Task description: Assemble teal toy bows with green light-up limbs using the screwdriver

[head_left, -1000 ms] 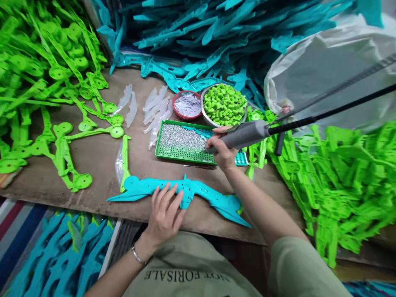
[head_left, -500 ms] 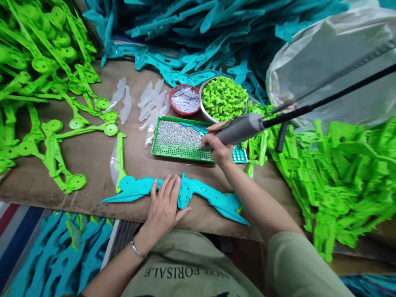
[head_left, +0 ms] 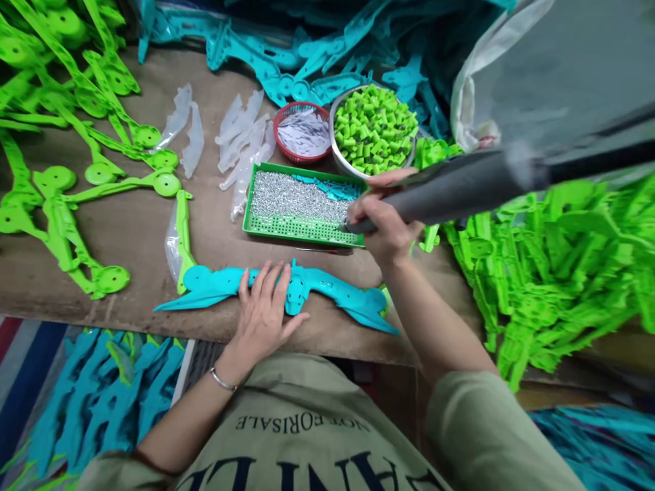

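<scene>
A long teal plastic part (head_left: pixel 338 290) lies across the front of the table. On its middle-left section my left hand (head_left: pixel 263 307) rests flat with the fingers spread. My right hand (head_left: pixel 386 221) is wrapped round a grey power screwdriver (head_left: pixel 450 191), whose tip is over the right side of a green tray (head_left: pixel 301 235). Small silver screws (head_left: pixel 291 198) fill much of that tray, with small teal pieces (head_left: pixel 332 187) at its back.
Green parts are heaped at the left (head_left: pixel 61 184) and right (head_left: pixel 537 273). Behind the tray are a red basket (head_left: pixel 303 158) of white strips and a metal bowl (head_left: pixel 338 153) of green pieces. Clear plastic pieces (head_left: pixel 245 143) lie beside them.
The view has tilted down and shifted slightly. My right hand and the screwdriver have moved a little to the right relative to the tray. My left hand stays on the teal part.
</scene>
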A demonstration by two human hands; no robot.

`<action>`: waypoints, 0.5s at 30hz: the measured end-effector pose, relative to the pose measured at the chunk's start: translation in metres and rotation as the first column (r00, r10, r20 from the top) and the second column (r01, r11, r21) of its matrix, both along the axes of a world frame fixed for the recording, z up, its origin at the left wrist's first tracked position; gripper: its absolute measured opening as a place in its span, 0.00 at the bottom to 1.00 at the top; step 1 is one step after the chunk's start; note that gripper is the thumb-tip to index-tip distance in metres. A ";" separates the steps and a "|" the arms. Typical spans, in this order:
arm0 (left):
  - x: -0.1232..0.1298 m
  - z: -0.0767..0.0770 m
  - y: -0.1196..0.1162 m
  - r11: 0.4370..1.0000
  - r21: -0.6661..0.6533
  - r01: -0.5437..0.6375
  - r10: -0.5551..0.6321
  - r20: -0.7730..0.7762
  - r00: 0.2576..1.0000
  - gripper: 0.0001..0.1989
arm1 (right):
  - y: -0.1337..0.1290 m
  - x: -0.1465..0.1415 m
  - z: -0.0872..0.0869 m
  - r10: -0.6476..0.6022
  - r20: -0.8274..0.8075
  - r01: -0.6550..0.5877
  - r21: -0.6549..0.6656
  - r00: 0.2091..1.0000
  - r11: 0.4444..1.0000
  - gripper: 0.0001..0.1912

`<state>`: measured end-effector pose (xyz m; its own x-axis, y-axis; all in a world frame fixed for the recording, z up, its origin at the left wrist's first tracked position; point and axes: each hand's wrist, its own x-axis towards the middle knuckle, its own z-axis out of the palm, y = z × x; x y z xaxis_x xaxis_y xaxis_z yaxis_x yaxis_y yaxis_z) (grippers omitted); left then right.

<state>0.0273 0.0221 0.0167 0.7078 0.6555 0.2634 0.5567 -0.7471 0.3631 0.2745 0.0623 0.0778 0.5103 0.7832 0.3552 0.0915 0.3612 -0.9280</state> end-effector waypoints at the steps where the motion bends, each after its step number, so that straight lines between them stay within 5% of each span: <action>1: 0.002 0.002 -0.002 1.000 -0.011 -0.003 0.003 0.010 1.000 0.47 | -0.011 -0.001 0.008 0.001 -0.001 -0.001 0.010 1.000 1.000 0.15; 6: 0.026 0.009 -0.017 1.000 0.001 0.025 -0.025 0.060 0.998 0.42 | -0.075 -0.011 0.026 -0.004 -0.007 0.004 -0.007 1.000 1.000 0.09; 10: 0.053 0.011 -0.025 0.999 0.005 0.049 -0.049 -0.031 0.998 0.43 | -0.107 -0.018 0.013 -0.006 -0.054 0.002 -0.085 0.999 0.996 0.09; 15: 0.069 -0.001 -0.028 0.997 -0.035 0.073 -0.075 -0.072 0.995 0.43 | -0.115 -0.020 -0.006 0.022 -0.076 -0.031 -0.116 0.997 0.993 0.10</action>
